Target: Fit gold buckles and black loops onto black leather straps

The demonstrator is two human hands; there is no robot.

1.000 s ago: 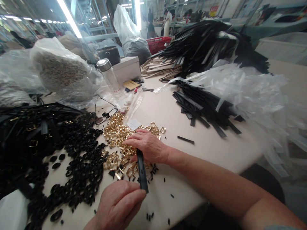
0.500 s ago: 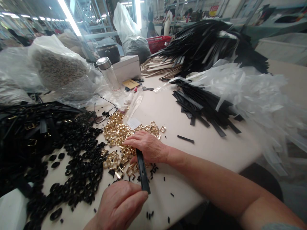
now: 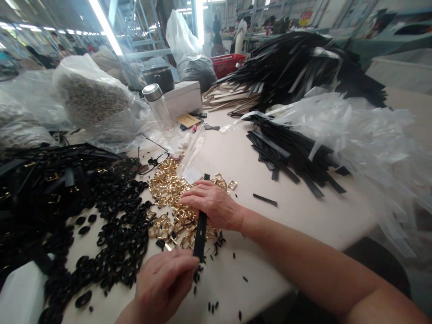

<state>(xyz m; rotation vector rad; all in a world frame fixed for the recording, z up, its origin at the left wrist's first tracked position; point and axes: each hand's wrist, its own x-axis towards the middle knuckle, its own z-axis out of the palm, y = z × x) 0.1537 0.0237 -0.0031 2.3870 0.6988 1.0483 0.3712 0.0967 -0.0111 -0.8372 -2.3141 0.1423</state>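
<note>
Between my two hands runs a black strap (image 3: 200, 234) with a small slot in its middle. My left hand (image 3: 165, 281) pinches its near end between thumb and fingers. My right hand (image 3: 214, 204) is wrapped over the strap farther up, and the strap's far end sticks out beyond the fingers. Beneath and around the right hand lies a heap of gold buckles (image 3: 168, 182). Left of them spreads a pile of black loops (image 3: 123, 225). Small black bits (image 3: 219, 243) are scattered on the table just below the right hand.
Finished-looking black straps with buckles (image 3: 47, 180) are heaped at the left. A glass bottle (image 3: 160, 108) and eyeglasses (image 3: 153, 162) stand and lie behind the buckles. Right are a bundle of black strips (image 3: 283, 148), plastic sheeting (image 3: 364, 130) and one loose strip (image 3: 265, 200).
The strap has turned more upright in view, and its far end now shows above my right hand. The whole scene has shifted slightly right and down.
</note>
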